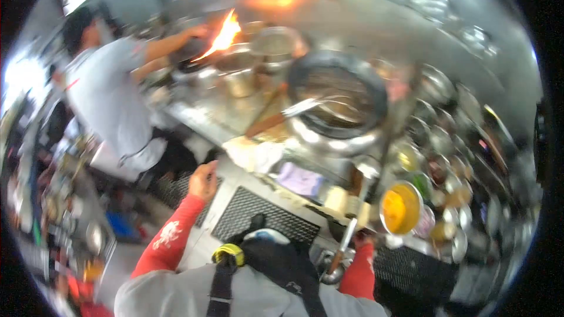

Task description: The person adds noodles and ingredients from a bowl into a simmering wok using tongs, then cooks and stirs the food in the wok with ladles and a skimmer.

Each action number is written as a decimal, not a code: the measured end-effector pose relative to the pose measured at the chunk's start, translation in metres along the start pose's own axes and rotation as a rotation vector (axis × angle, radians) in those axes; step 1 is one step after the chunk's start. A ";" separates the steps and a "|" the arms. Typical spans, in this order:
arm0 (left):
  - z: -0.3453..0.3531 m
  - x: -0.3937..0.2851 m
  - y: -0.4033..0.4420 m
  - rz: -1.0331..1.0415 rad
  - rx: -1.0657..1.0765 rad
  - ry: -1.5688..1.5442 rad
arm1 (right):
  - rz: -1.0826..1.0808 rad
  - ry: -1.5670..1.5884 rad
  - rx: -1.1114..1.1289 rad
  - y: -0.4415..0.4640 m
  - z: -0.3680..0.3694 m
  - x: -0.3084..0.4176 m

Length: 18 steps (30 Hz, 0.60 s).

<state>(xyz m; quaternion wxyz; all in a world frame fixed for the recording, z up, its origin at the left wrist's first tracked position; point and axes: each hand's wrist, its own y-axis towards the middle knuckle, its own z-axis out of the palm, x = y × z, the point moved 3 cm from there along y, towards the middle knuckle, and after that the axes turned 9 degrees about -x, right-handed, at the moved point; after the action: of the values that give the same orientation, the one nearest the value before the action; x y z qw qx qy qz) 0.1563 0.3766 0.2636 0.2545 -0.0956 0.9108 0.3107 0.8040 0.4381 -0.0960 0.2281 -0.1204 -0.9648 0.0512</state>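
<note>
My left hand (202, 182) hangs over the floor beside the counter, its fingers curled in and nothing visible in them. On the other side, my right hand (364, 239) is low at the counter's front edge, blurred, its fingers mostly hidden. Just right of it stands a metal bowl (418, 206) of bright orange-yellow food (399, 208). A long ladle (351, 230) with a wooden handle end slants close by my right hand; whether the hand touches it I cannot tell. Ahead, a large dark wok (296, 79) sits on the range with a metal-ended, wooden-handled tool (299, 107) across its rim.
At the left a co-worker (108, 91) reaches toward a dark pan (188, 53) beside a tall flame (226, 36). A pot (239, 79) stands near it. Folded cloths (299, 179) lie along the counter front. Several ingredient bowls (440, 167) crowd the right. Black mats (264, 214) cover the floor.
</note>
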 end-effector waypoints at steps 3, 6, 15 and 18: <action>-0.038 0.017 -0.043 -0.216 -0.069 0.036 | -0.032 -0.022 0.058 0.019 0.018 0.016; -0.081 0.032 -0.078 -0.435 -0.145 0.132 | -0.060 -0.054 0.089 0.032 0.037 0.036; -0.174 0.123 -0.206 -0.778 -0.339 0.441 | -0.059 -0.061 0.087 0.023 0.040 0.101; -0.222 0.219 -0.293 -1.007 -0.617 0.386 | -0.084 -0.015 0.050 0.009 0.034 0.128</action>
<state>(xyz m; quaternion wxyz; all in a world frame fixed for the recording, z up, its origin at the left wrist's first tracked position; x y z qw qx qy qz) -0.0223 0.0059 0.1481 0.1613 -0.6370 0.6518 0.3787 0.6793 0.4777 -0.0726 0.2259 -0.0739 -0.9691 0.0664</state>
